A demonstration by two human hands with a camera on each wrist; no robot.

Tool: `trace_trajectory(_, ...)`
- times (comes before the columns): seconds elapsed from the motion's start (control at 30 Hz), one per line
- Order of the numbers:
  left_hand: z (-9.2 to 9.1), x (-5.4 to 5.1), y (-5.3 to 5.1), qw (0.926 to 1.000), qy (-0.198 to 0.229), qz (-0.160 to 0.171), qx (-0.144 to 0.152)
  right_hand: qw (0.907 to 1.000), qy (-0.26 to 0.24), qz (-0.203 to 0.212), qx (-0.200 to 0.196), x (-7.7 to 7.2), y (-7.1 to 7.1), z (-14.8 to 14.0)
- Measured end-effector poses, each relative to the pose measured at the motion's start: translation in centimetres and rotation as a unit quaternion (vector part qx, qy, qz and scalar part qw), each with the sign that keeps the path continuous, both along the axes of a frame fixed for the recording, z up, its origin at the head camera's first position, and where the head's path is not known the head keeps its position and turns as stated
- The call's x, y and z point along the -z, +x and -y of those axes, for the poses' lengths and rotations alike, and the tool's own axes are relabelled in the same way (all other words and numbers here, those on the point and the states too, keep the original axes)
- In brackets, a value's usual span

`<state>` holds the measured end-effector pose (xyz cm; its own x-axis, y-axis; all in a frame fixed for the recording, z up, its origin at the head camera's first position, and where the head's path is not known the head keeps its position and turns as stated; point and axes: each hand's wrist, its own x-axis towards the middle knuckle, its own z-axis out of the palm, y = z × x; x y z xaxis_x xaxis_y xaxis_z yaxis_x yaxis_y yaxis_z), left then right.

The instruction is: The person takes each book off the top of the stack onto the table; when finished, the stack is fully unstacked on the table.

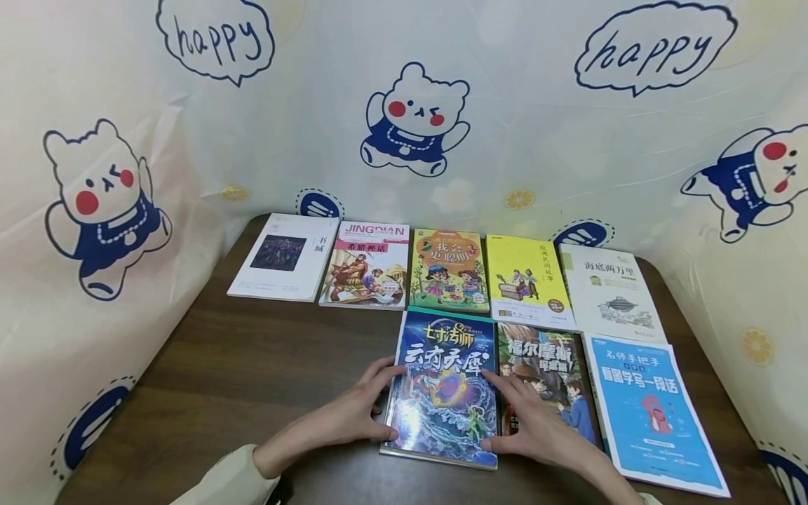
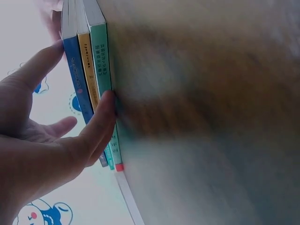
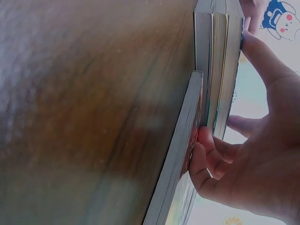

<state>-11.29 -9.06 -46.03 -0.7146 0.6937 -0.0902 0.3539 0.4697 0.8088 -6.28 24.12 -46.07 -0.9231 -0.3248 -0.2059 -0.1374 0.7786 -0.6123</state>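
A stack of three books lies in the near middle of the table in the head view, topped by a dark blue comic-style book (image 1: 449, 421). My left hand (image 1: 353, 414) rests against its left side, thumb and fingertips at the edge. On the opposite side, my right hand (image 1: 543, 424) touches the right edge with thumb and forefinger. Blue, orange and green spines (image 2: 100, 56) show in the left wrist view beside the left fingers. In the right wrist view, the other right fingers (image 3: 201, 164) bend over the neighbouring detective book (image 1: 577, 407), which the right hand partly covers.
A light blue book (image 1: 659, 414) lies at the right. Behind runs a row of several books, from a white one (image 1: 284, 256) at left to another white one (image 1: 612, 291) at right. Bare dark wood table (image 1: 240, 379) shows at left; a printed cloth (image 1: 524, 140) hangs behind.
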Motion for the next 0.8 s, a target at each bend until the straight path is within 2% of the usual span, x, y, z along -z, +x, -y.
trace_trajectory(0.2,0.04,-0.05,-0.02,0.9992,-0.025,-0.029,0.007,1.0,0.001,-0.004,-0.001,0.04,-0.07,-0.02)
trace_trajectory(0.43,-0.06,-0.12,-0.14,0.9992,-0.032,-0.021,0.01,0.9999,-0.003,-0.006,-0.011,-0.04,-0.27,-0.03)
trace_trajectory(0.8,-0.07,-0.06,-0.27,0.9998,-0.015,0.012,0.012,0.9989,-0.002,-0.023,-0.04,-0.26,-0.38,0.09)
